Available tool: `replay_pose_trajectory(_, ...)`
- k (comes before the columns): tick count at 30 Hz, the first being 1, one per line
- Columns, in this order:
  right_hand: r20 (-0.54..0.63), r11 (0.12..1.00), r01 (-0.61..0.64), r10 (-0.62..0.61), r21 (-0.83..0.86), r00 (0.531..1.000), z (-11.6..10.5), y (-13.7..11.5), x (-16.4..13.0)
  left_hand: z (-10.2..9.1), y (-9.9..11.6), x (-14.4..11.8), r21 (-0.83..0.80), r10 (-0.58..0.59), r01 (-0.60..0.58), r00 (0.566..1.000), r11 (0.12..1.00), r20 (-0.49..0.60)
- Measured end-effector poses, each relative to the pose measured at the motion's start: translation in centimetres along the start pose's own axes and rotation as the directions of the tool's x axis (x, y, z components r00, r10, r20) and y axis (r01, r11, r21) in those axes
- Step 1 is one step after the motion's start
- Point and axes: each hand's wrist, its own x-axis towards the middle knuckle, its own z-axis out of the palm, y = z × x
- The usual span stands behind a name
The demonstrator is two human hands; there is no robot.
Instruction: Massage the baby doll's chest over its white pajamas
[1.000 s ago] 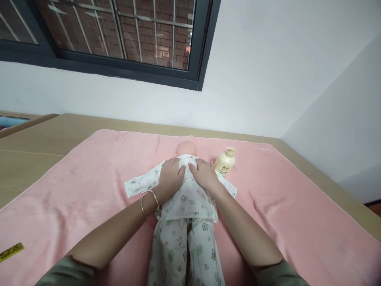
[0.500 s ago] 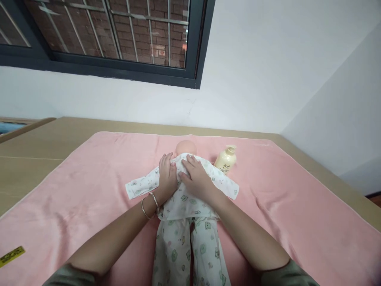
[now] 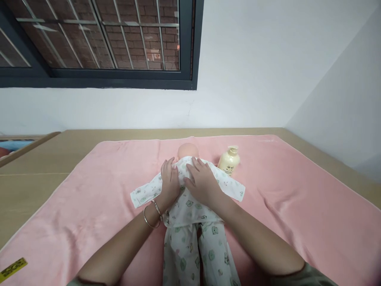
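Right now I have both palms flat on the baby doll, which lies in the middle of the frame on the pink towel. My left hand lies open on the doll's printed top, fingers pointing toward the upper frame, two bangles on the wrist. My right hand lies open just beside it, fingers spread; neither grips anything. Both forearms run in from the lower edge. Only the top of the doll's head shows above the fingers; its legs are cut off at the bottom. A cream pump bottle stands right of the head, its label too small to read.
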Motion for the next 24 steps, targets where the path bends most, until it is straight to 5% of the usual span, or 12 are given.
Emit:
replay_pose_trajectory(5,0.193,1.000,-0.009,0.013,-0.023,0.981,-1.9,-0.5,-1.1,-0.4,0.7,0.5,-0.035,-0.053,0.053,0.999,0.998,0.009)
replay_pose_trajectory(9,0.392,0.999,0.045,-0.035,-0.015,0.919,-1.6,0.2,-0.4,-0.9,2.0,1.0,-0.122,-0.138,0.140,0.990,0.983,0.020)
replay_pose_trajectory(14,0.225,0.995,0.046,-0.025,-0.089,0.974,1.2,0.6,0.9,-1.8,4.2,0.7,-0.229,-0.184,0.192,0.981,0.954,0.058)
replay_pose_trajectory(19,0.059,0.989,0.048,-0.040,-0.142,0.997,3.0,0.6,1.0,-5.3,8.5,-1.1,-0.229,0.111,-0.092,0.991,0.969,0.069)
replay_pose_trajectory(22,0.087,0.985,0.048,-0.034,-0.167,0.996,3.0,0.7,1.1,-9.2,12.2,-2.9,-0.244,0.392,-0.339,0.894,0.909,0.218)
replay_pose_trajectory(24,0.115,0.982,0.050,-0.029,-0.182,0.993,2.9,0.7,1.3,-11.7,14.2,-4.4,-0.311,0.448,-0.360,0.847,0.880,0.288)
